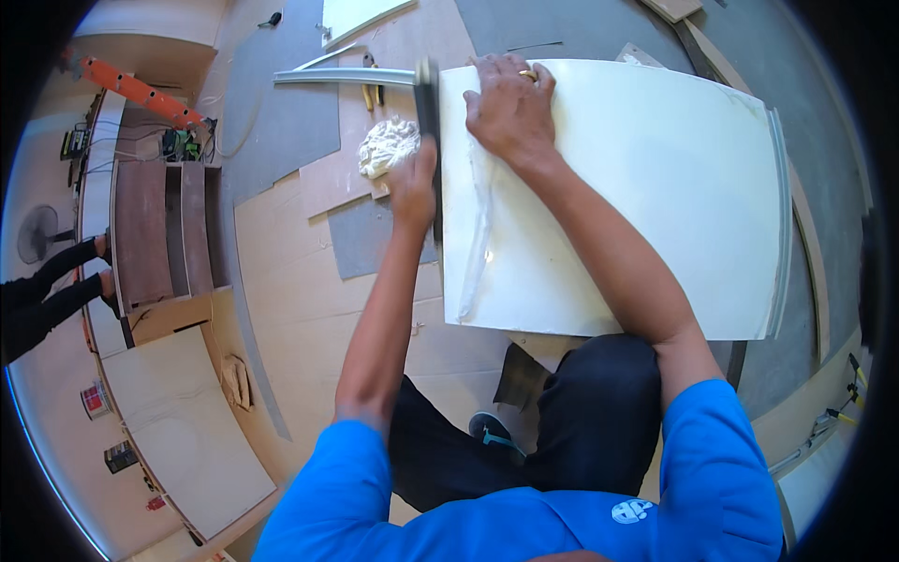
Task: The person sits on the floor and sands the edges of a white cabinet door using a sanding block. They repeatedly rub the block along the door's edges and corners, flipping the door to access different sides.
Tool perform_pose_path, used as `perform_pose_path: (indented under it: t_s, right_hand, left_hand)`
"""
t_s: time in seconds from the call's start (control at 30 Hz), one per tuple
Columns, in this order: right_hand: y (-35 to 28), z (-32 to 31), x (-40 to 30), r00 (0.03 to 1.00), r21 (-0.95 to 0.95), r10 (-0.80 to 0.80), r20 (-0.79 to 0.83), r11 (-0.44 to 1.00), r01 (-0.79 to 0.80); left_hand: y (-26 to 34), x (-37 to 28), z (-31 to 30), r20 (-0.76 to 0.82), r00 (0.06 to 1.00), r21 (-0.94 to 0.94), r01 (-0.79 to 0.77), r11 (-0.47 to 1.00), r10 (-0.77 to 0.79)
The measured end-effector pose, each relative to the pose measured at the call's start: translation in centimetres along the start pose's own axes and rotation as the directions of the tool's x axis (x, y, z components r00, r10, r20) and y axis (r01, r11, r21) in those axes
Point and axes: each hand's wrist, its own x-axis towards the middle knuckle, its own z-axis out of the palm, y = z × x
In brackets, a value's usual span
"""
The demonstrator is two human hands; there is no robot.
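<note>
A large white panel (632, 175) lies in front of me, its near edge by my right knee. My right hand (516, 105), with a ring on one finger, rests flat on the panel's far left part, thumb spread and fingertips at the far edge. My left hand (414, 186) grips a long dark tool (428, 105) held along the panel's left edge. Motion blurs this tool, so its exact kind is unclear. A whitish strip (480, 232) runs on the panel near that edge. Along its right side sits a grey edge profile (779, 225).
Left of the tool lie a crumpled white cloth (388, 146), pliers (372, 91) and a metal profile (344, 76). An orange ladder (140, 91) and a cabinet (144, 232) stand farther left. Another person's dark-clothed limbs (56, 288) show at the left rim. Boards (808, 260) lie at right.
</note>
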Motion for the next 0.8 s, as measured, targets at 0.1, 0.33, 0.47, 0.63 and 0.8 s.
perform_pose_path:
  t_s: [0.1,0.33,0.47,0.63,0.8]
  right_hand:
    - [0.0,-0.7,-0.4,0.998,0.036,0.049,0.038,0.998,-0.050]
    - [-2.1,0.0,-0.7,1.000,0.117,-0.004,0.004,0.993,0.004]
    - [0.1,-0.3,-0.5,1.000,0.029,0.012,0.003,1.000,-0.012]
    - [-0.3,0.4,-0.4,0.991,0.073,-0.031,-0.129,0.996,0.041]
    - [-2.3,0.2,-0.7,0.995,0.124,-0.044,-0.091,0.991,0.056]
  left_hand:
    - [1.6,-4.0,-0.8,0.035,0.993,-0.099,0.114,0.989,-0.111]
    - [0.4,11.2,-0.4,-0.020,1.000,0.055,0.018,0.998,-0.016]
    - [1.3,-3.6,-1.9,0.058,0.988,0.007,0.144,0.990,-0.144]
    - [2.0,0.6,-1.2,0.007,0.998,-0.017,0.061,0.998,-0.061]
    - [-0.7,5.7,-1.8,-0.026,0.990,0.168,-0.133,0.977,0.139]
